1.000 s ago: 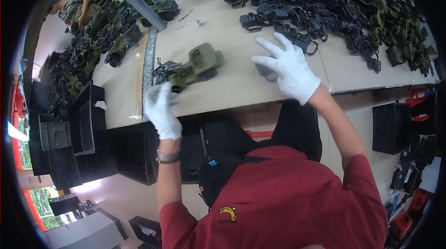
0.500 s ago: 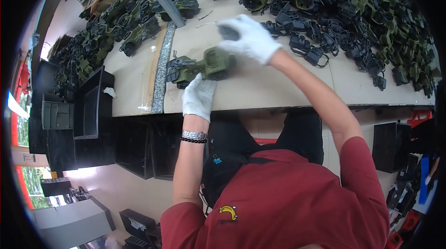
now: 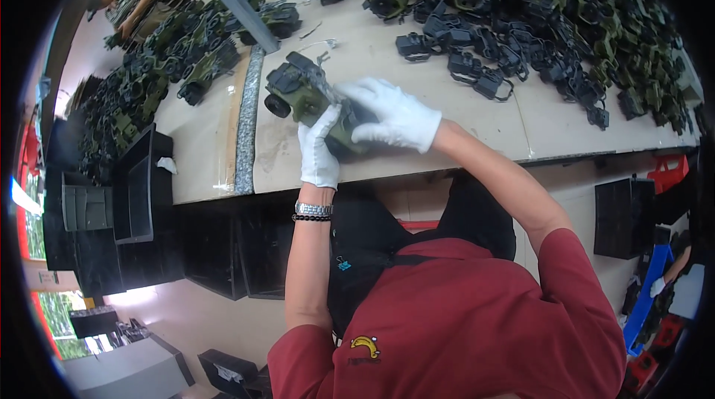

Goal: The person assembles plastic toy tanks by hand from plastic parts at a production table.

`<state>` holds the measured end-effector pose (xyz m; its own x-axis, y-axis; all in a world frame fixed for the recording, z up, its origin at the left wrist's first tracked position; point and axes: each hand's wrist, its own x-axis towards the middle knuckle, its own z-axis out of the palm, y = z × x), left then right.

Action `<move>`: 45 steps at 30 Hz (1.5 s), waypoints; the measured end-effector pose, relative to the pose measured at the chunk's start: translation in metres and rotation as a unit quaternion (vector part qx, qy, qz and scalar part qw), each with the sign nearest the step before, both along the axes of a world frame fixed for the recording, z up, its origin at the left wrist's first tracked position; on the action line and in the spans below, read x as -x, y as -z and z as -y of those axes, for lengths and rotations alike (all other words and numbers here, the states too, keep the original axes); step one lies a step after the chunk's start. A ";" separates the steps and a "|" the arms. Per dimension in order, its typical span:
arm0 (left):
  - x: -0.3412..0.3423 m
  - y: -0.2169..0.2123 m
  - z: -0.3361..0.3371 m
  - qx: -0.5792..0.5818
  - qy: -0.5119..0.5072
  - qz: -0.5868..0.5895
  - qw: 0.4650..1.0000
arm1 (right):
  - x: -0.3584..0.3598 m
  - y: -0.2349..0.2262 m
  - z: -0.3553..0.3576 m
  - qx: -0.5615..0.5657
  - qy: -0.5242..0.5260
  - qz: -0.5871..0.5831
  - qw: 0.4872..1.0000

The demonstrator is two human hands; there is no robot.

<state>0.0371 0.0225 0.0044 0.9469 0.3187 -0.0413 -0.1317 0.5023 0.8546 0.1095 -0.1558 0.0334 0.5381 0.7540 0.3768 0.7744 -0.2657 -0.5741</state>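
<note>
A green toy military vehicle [image 3: 307, 105] with black wheels and dark grey fittings is tilted up off the table in front of me. My left hand [image 3: 320, 153], in a white glove, grips it from the near side, thumb against its body. My right hand [image 3: 396, 114], also gloved, is pressed to the vehicle's right end with bent fingers. Between those fingers and the vehicle is a dark part [image 3: 362, 114], mostly hidden by the glove, so its exact kind does not show.
Green toy vehicles and dark grey parts [image 3: 484, 64] are heaped at the far right. More vehicles [image 3: 179, 49] lie at the left, past a metal post [image 3: 231, 0]. A black bin [image 3: 144, 190] stands by the table's left edge. A person [image 3: 134, 0] is at the far left.
My left hand has lifted and turned the toy vehicle from the tabletop. My right hand has come down and nearer with the dark part, against the vehicle.
</note>
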 end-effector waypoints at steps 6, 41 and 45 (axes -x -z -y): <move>0.014 -0.007 0.030 0.049 0.008 0.037 0.998 | 0.037 -0.023 0.041 -0.089 0.110 -0.046 0.989; 0.063 -0.049 0.082 -0.143 -0.042 0.043 0.988 | 0.073 -0.032 0.079 -0.072 0.040 0.035 0.996; 0.065 -0.050 0.084 0.035 0.002 -0.006 0.999 | 0.077 -0.055 0.083 0.019 0.040 0.020 0.999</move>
<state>-0.0276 -0.0615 0.0547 0.9477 0.3103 -0.0747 -0.1191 0.5609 0.8193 0.0322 -0.2386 0.0887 0.5819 0.7238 0.3707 0.7719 -0.3479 -0.5321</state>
